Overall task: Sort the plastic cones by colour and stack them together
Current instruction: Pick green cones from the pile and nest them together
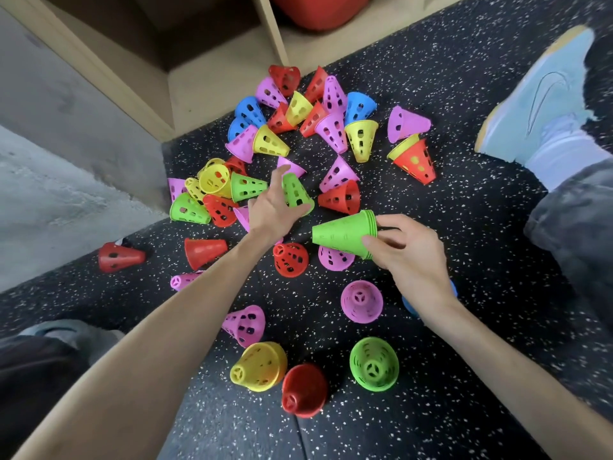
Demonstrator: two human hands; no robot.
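Several plastic cones in red, pink, yellow, blue and green lie scattered on the black speckled floor. My right hand (409,252) holds a stack of green cones (345,234) on its side, tip pointing left. My left hand (273,207) closes its fingers around a single perforated green cone (297,193) in the middle of the pile. Two more green cones (247,186) (189,209) lie left of it. Another green cone (374,364) stands near me, beside a red cone (303,390) and a yellow stack (258,366).
A wooden shelf unit (212,78) stands at the back, with a red object in its right bay. A concrete wall (49,161) rises at left. My right shoe (537,97) and trouser leg (577,227) lie at right. My other knee (36,360) is at lower left.
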